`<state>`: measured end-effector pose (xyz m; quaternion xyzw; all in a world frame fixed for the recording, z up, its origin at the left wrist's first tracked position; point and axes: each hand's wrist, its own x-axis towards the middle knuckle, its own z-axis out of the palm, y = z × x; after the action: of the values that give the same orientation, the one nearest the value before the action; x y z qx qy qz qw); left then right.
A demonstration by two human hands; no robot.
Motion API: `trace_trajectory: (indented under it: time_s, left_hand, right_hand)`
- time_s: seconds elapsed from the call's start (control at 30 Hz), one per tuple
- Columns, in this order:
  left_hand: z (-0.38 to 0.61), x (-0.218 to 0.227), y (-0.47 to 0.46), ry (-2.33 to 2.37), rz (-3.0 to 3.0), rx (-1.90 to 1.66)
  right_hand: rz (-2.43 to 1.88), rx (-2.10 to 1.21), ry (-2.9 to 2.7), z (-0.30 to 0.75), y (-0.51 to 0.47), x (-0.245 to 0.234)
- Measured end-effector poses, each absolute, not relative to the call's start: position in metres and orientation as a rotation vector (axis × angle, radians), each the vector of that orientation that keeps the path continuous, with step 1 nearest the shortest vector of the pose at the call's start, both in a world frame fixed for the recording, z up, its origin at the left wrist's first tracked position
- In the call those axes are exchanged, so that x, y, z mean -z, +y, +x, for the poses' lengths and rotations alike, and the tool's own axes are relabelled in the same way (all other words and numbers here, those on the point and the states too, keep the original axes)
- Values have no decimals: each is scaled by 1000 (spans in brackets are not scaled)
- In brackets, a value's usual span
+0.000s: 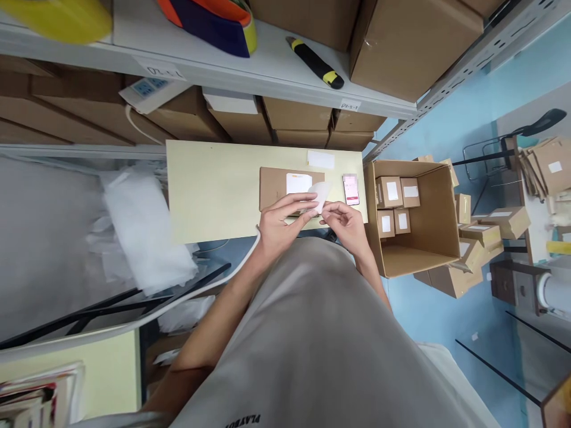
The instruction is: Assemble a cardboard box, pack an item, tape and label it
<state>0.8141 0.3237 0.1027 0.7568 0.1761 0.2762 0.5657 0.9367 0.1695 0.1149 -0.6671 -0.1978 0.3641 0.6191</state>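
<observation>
My left hand [284, 220] is closed on a curved white paper label [320, 191], held between thumb and fingers. My right hand [345, 223] pinches at the label's lower right edge; its fingertips are close together. Just beneath my hands, a flat brown cardboard box [273, 185] lies on the pale yellow table [212, 190]. Its top carries a white sticker [297, 180] with a small orange mark. To the right of the box is a phone [351, 189] with a lit pink and white screen. A white paper slip [321, 159] lies behind the box.
A large open carton [414, 255] holding several small labelled boxes stands right of the table. Above the table's far side runs a shelf [276, 71] with a utility knife [316, 62], a tape dispenser [214, 24] and cartons. White packing sheets [143, 232] hang at the left.
</observation>
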Motion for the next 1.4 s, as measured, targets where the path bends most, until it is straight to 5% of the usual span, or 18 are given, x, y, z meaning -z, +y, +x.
trace_trajectory:
  time_s: [0.53, 1.03, 1.4]
  left_hand:
    - [791, -92, 334, 631, 1204, -501]
    - [594, 49, 485, 1475, 598, -1025]
    - [488, 5, 499, 1670, 725, -1446]
  right_hand:
    - [-1717, -848, -659, 902, 204, -148]
    - [-1649, -1177, -529, 859, 315, -88]
    - [-1631, -1445, -765, 755, 570, 5]
